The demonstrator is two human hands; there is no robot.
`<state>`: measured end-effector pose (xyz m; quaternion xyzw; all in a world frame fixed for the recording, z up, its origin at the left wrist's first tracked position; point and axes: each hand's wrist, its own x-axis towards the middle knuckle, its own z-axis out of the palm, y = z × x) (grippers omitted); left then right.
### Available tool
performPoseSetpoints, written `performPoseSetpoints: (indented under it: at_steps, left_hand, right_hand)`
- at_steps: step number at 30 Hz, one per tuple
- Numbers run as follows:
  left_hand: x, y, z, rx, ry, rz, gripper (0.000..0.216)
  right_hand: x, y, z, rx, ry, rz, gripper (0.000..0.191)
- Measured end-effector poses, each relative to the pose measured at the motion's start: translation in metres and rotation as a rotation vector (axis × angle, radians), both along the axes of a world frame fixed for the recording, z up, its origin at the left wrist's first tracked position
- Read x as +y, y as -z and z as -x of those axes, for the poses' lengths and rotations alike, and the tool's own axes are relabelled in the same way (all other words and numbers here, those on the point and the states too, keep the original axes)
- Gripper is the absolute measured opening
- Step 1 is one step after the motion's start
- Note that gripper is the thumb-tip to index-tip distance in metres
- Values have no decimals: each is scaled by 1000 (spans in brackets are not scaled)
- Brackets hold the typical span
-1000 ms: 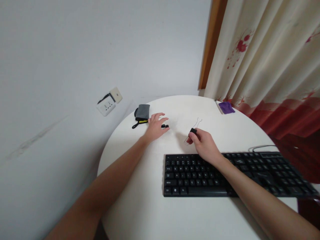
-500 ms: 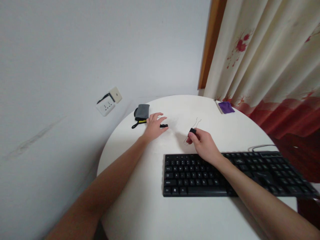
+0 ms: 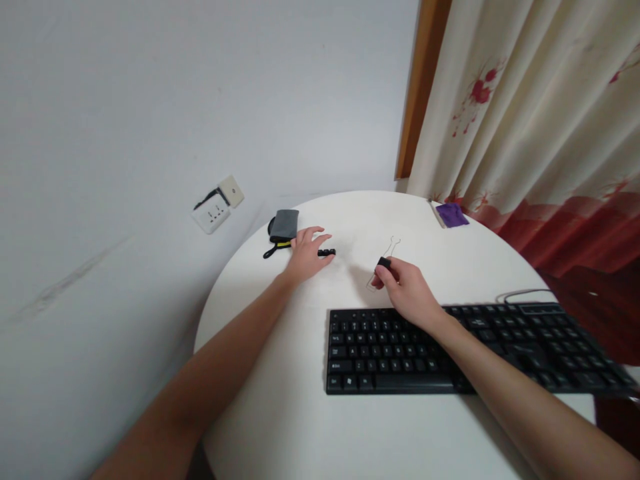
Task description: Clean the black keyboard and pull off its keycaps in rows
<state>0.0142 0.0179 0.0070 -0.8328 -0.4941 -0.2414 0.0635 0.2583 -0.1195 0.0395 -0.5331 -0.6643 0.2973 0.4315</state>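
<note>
My left hand rests on the white table with its fingers spread around a short row of black keycaps. Its thumb is beside the keycaps; whether it touches them I cannot tell. In my right hand is a wire keycap puller, pinched by its black middle, with thin wire ends sticking out on both sides. That hand is just above the far edge of a black keyboard, and my right forearm crosses over the keys, hiding some of them.
A folded grey cloth lies on a black-and-yellow handled item beyond my left hand. At the table's far right is a purple cloth. A wall with a socket borders the left; a curtain hangs right.
</note>
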Motion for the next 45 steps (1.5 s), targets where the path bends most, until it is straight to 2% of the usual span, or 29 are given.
performPoseSetpoints:
  at_steps: [12,21,31,40,45]
  left_hand:
    - [-3,-3,-5,-3,-26,34,49]
    - [-7,-2,12,15,-29,50,62]
    - [-3,0,10,-3,-91,51,56]
    - [-3,0,10,-11,-80,60,56]
    - [-11,-9,4,-55,-13,42,51]
  right_hand:
    - [-1,1,1,-18,-22,-3,28]
    - [-1,0,0,-12,-25,0,28]
    - [-1,-1,1,-24,-30,-8,27]
    - [-1,-1,0,-39,-39,-5,28]
    - [-1,-8,-6,-58,23,-58,27]
